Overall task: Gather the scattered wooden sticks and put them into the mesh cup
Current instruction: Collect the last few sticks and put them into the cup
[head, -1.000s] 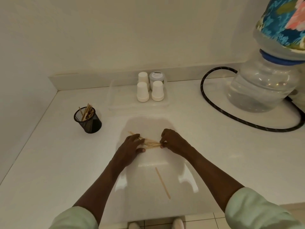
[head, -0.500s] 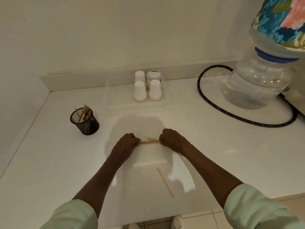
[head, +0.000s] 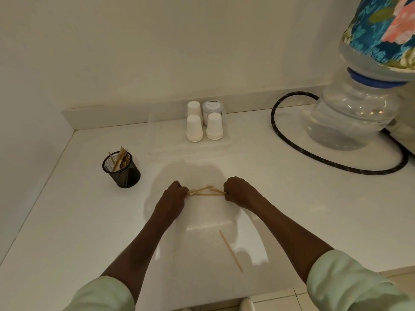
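Both hands have closed in since a second ago: the fanned-out sticks now form a tighter bundle (head: 205, 191) stretched between two fists at the middle of the white counter (head: 292, 209). The left hand (head: 174, 196) has its fingers curled round the left ends of the bundle, and the right hand (head: 238, 190) pinches the right ends, so each grasps the same sticks from opposite sides. Holding both ends this way probably serves to square the sticks up so they can be lifted as one and not slide apart (a couple of them fan upward at the right end, so the bundle is not yet tidy). Whether the bundle rests on the counter or is just lifted off it, I cannot tell.

One loose stick (head: 231, 251) lies by itself on the near part of the counter, right of centre, pointing diagonally toward the near edge and well apart from either hand; it remains to be collected. The black mesh cup (head: 122, 170) stands upright to the far left of the hands, already holding several sticks that lean against its rim, so the task looks partly done. Its place on the left suggests the left hand would carry the bundle over.

At the far side stand small white paper cups (head: 194, 129), and a black hose (head: 314, 153) curls around a clear water bottle (head: 352, 117) on the right.
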